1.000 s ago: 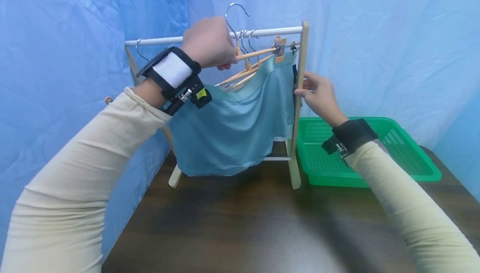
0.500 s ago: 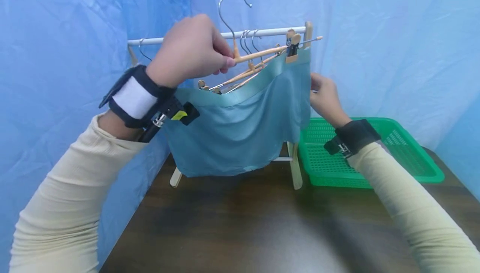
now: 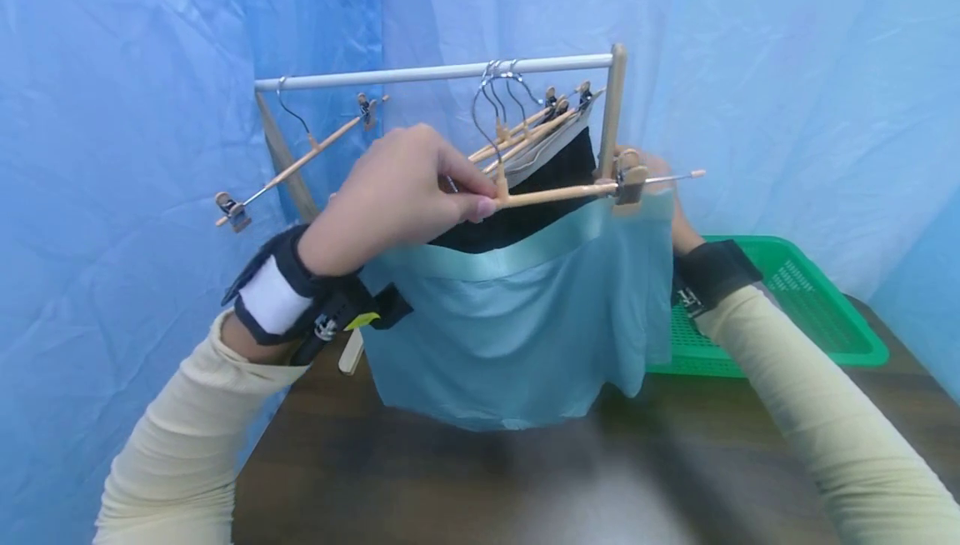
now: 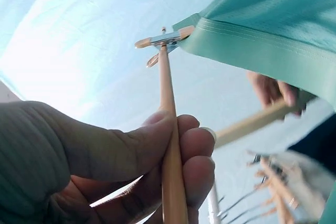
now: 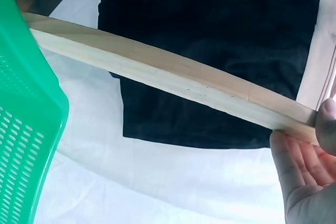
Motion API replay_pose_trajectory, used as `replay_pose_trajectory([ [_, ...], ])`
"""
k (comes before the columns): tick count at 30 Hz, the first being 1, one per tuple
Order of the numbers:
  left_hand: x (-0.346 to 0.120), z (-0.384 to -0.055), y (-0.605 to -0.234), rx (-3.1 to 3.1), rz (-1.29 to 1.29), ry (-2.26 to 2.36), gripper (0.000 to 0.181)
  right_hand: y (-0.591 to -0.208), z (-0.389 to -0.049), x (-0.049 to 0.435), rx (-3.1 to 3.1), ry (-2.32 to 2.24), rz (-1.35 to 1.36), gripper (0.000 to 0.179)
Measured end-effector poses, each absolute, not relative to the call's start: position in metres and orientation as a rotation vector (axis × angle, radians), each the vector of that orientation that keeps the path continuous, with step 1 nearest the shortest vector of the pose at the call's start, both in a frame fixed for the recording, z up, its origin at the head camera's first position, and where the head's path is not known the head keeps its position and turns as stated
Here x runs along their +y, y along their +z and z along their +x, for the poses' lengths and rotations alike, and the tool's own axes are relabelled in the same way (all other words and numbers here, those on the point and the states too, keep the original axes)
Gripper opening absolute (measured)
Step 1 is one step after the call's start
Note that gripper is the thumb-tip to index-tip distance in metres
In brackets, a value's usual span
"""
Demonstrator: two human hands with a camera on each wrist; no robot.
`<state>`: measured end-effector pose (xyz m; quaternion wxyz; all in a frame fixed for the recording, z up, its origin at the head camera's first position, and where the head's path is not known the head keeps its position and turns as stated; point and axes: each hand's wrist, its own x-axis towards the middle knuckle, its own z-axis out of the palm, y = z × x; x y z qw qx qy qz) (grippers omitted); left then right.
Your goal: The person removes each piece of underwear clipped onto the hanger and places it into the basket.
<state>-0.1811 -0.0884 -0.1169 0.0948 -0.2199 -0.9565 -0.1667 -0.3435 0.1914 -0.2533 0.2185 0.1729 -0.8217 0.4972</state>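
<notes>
My left hand (image 3: 405, 195) pinches the bar of a wooden clip hanger (image 3: 555, 195) just beside its hook. In the left wrist view, thumb and fingers lie on both sides of this bar. A teal garment (image 3: 510, 337) with a wide waistband, perhaps shorts, hangs from its clips in front of the rack. My right hand (image 5: 310, 177) holds the rack's wooden upright (image 5: 173, 72) between thumb and fingers; in the head view it is mostly hidden behind the teal garment and clip. Black clothing (image 5: 210, 51) hangs on the rack behind the upright.
Several clip hangers hang by their hooks near the right end of the white rail (image 3: 435, 73). Another hanger (image 3: 315, 153), without clothing, hangs at the left. A green basket (image 3: 817, 295) stands on the dark table (image 3: 450, 487) to the right.
My left hand has brought the hanger and teal garment down and toward me, away from the rail, uncovering the black clothing behind. The right hand has stayed at the upright.
</notes>
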Motion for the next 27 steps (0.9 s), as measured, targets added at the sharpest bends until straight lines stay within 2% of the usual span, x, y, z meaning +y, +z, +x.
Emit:
replay_pose_trajectory([
  [4, -0.087, -0.179, -0.138, -2.815, -0.73, -0.639, 0.013, -0.248, -0.342, 0.187, -2.445, 1.308, 0.318, 0.048],
  [6, -0.087, -0.178, -0.151, -2.789, -0.774, -0.7, 0.013, -0.247, -0.341, 0.187, -2.47, 1.322, 0.272, 0.053],
  [15, -0.082, -0.181, -0.206, -2.726, -0.88, -0.799, 0.013, -0.252, -0.337, 0.192, -2.393, 1.236, 0.382, 0.045],
  [27, -0.078, -0.195, -0.261, -2.745, -0.873, -0.962, 0.014, -0.255, -0.33, 0.198, -2.407, 1.234, 0.429, 0.047],
])
